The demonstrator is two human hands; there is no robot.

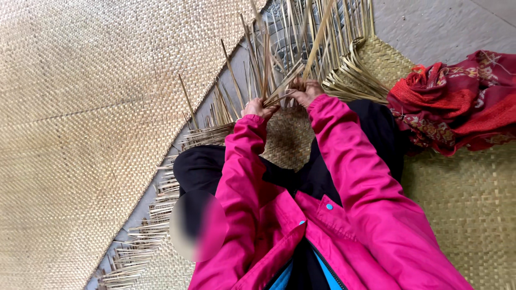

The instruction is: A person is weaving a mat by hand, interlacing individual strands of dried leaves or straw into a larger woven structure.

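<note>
I wear a pink jacket and reach forward over a partly woven straw mat. My left hand presses down on the woven edge and pinches several loose straw strips that stick up. My right hand grips a bundle of flat strips, one long strip rising from it toward the top of the view. Both hands sit close together at the unfinished edge, where loose strips fan out.
A large finished woven mat covers the left side. Its frayed strip ends line a narrow gap of grey floor. A red patterned cloth lies bunched at the right on another mat.
</note>
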